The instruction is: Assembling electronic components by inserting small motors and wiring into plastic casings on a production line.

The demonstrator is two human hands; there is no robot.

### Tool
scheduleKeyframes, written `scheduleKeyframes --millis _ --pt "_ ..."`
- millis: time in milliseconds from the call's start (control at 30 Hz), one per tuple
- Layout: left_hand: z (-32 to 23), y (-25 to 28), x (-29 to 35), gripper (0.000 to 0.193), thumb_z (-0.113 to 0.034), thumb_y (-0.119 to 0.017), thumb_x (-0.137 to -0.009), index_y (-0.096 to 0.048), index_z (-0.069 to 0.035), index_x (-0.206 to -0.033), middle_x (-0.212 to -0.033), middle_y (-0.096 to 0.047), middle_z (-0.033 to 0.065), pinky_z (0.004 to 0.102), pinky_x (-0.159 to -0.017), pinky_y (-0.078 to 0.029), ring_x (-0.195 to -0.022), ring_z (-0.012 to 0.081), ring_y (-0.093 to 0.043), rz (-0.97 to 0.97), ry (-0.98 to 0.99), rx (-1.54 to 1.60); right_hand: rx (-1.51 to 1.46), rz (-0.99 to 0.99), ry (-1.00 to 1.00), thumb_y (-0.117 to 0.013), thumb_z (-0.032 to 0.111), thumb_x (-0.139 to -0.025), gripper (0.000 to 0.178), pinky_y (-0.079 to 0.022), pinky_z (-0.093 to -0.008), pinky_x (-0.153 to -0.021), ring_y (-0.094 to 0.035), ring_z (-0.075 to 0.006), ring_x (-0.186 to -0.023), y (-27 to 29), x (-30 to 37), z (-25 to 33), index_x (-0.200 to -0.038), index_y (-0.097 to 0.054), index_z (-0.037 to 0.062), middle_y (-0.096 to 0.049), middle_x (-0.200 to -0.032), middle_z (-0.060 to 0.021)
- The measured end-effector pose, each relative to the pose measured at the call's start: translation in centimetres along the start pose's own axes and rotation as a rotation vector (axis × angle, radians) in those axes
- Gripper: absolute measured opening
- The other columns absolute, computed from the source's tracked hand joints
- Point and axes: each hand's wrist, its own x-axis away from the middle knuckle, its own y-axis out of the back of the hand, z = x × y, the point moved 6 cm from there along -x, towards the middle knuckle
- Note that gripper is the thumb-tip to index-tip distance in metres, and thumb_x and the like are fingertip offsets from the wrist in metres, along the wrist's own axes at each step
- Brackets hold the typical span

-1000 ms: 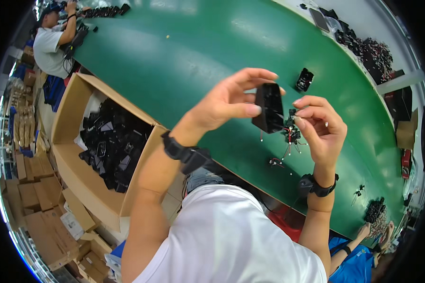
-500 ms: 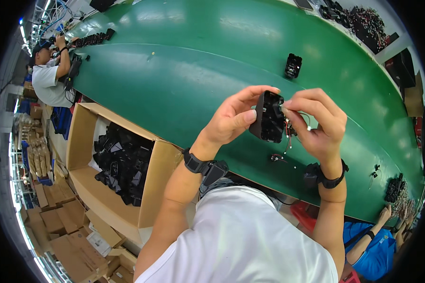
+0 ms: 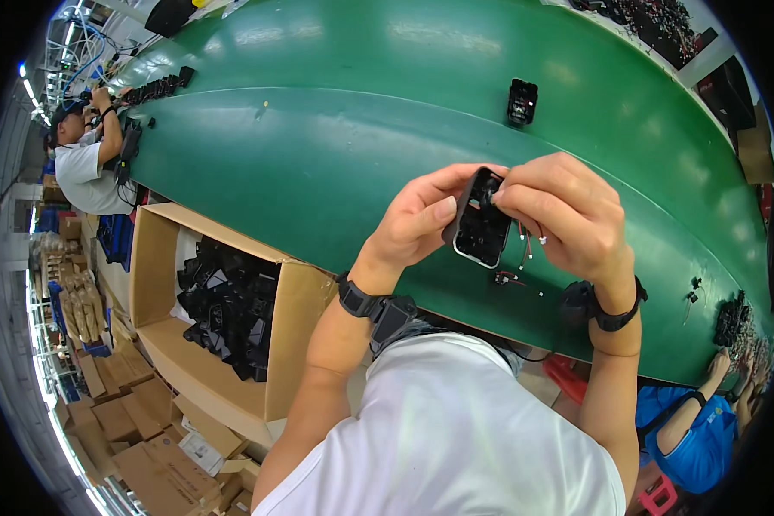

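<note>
My left hand [image 3: 408, 219] grips a black open-fronted plastic housing [image 3: 482, 236] from its left side, thumb over the near edge. The housing tilts over the green bench, its hollow interior facing up. The fingers of my right hand [image 3: 568, 211] are pinched together at the housing's upper right opening. They hold a small wired part, mostly hidden by the fingers. Thin red and black wires [image 3: 525, 245] with white connectors show below that hand. On the bench just beneath lies another small wired piece [image 3: 507, 278].
A second black housing [image 3: 522, 102] stands farther back on the green bench [image 3: 335, 138]. At left, a cardboard box [image 3: 301, 335] holds many black plastic parts [image 3: 228, 310]. One person [image 3: 90, 172] works at far left, another in blue [image 3: 688, 434] at lower right beside piled wired parts [image 3: 731, 322].
The housing has tilted and shifted slightly left, showing more of its inside. My right fingers have moved left, farther into its opening. The view has shifted a little.
</note>
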Motion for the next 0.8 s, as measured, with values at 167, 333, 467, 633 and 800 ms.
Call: scheduleKeyframes --millis 167,333,467,633,800 --pt "0.5 -0.2 -0.1 0.058 -0.028 -0.059 -0.092 -0.040 0.005 -0.135 -0.129 -0.053 0.0131 0.0345 -0.101 -0.041 -0.117 0.0206 -0.053 -0.014 -0.006 -0.060 0.019 0.109 0.012 -0.069 -0.005 -0.058 0.027 -0.049 -0.0323 -0.056 -0.059 -0.0237 -0.069 -0.3 0.3 0.0 -0.084 -0.063 0.0010 -0.061 -0.087 -0.0092" --pt "0.6 0.1 0.0 0.072 -0.036 -0.066 -0.085 -0.037 0.007 -0.135 -0.126 -0.052 0.0231 0.0424 -0.102 -0.042 -0.119 0.0328 -0.053 -0.038 0.044 -0.085 -0.142 0.068 -0.297 -0.070 0.003 -0.071 0.019 -0.048 -0.0330 -0.065 -0.058 -0.0229 -0.079 0.3 -0.3 -1.2 -0.087 -0.059 0.0026 -0.057 -0.101 -0.0096" --pt "0.4 -0.9 -0.7 0.084 -0.035 -0.072 -0.079 -0.027 0.003 -0.139 -0.120 -0.056 0.0235 0.0423 -0.099 -0.046 -0.114 0.0338 -0.057 -0.060 0.114 -0.113 -0.304 0.078 -0.525 -0.070 0.012 -0.067 0.029 -0.047 -0.0310 -0.070 -0.058 -0.0199 -0.089 -0.1 0.5 -2.4 -0.093 -0.059 0.0040 -0.056 -0.110 -0.0089" --pt "0.4 -0.2 -0.9 0.065 -0.025 -0.068 -0.086 -0.029 -0.001 -0.133 -0.118 -0.060 0.0210 0.0353 -0.092 -0.048 -0.106 0.0237 -0.061 -0.072 0.066 -0.124 -0.324 0.132 -0.557 -0.068 0.009 -0.071 0.025 -0.049 -0.0290 -0.063 -0.061 -0.0195 -0.084 -1.2 1.3 -2.6 -0.093 -0.060 0.0031 -0.059 -0.106 -0.0074" --pt "0.9 0.5 -0.3 0.068 -0.022 -0.070 -0.084 -0.030 -0.001 -0.135 -0.108 -0.062 0.0169 0.0316 -0.082 -0.051 -0.096 0.0206 -0.063 -0.154 0.124 -0.039 -0.211 0.065 -0.560 -0.070 0.008 -0.072 0.024 -0.049 -0.0290 -0.059 -0.063 -0.0216 -0.073 -0.9 1.4 -3.2 -0.093 -0.060 0.0017 -0.063 -0.092 -0.0089"
